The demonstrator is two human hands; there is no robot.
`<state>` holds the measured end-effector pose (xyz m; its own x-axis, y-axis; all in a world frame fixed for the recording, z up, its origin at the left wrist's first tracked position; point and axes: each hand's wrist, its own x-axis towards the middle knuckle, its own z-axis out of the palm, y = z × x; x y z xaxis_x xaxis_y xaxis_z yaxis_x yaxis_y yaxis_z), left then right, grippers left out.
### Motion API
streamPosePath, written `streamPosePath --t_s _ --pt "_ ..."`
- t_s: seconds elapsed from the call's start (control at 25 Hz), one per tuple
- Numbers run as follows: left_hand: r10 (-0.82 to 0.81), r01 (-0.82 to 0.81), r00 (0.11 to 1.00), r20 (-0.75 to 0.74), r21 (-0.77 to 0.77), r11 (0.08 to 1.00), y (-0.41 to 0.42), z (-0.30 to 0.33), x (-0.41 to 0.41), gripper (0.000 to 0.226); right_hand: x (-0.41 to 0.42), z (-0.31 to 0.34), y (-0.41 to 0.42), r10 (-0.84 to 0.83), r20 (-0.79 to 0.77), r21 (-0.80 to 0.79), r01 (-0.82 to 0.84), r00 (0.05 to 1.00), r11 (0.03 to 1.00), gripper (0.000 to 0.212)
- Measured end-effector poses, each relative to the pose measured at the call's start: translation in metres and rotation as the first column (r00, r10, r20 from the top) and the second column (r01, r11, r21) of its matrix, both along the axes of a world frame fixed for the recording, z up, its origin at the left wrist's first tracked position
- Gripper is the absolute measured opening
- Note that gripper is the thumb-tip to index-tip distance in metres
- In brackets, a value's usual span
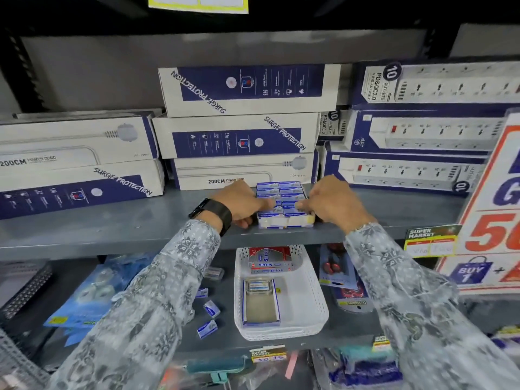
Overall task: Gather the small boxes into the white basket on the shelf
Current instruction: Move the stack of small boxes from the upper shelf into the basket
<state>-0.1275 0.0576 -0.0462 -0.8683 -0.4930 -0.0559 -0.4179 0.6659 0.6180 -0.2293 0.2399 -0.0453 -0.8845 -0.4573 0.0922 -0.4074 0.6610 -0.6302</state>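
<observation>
A display carton (284, 222) packed with several small blue-and-white boxes (281, 192) rests on the grey upper shelf (112, 220). My left hand (242, 202) grips its left side and my right hand (332, 202) its right side, thumbs pressing on the top boxes. On the shelf below sits the white perforated basket (309, 299), holding a red-and-white box (269, 260) and an open, nearly empty carton (260, 304). Three loose small boxes (211, 308) lie on the lower shelf left of the basket.
Large surge-protector cartons (239, 136) stack along the back of the upper shelf, right behind the display carton. A promotional sign (495, 192) leans at the right. Blue blister packs (90, 294) lie at the lower left, and red scissors packs (337, 271) right of the basket.
</observation>
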Motion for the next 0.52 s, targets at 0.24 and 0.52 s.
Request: streamPosePath --t_s 0.24,0.52 --pt "-0.004 0.01 0.994 -0.105 0.063 0.998 0.01 -0.004 0.005 0.039 0.004 -0.007 -0.008 -0.051 -0.077 -0.038 0.048 0.996 0.998 0.035" --pt "-0.022 -0.007 0.943 -0.331 -0.083 0.996 0.056 -0.01 0.076 0.023 0.067 -0.026 0.035 -0.028 -0.272 -0.287 -0.053 0.962 0.956 0.024"
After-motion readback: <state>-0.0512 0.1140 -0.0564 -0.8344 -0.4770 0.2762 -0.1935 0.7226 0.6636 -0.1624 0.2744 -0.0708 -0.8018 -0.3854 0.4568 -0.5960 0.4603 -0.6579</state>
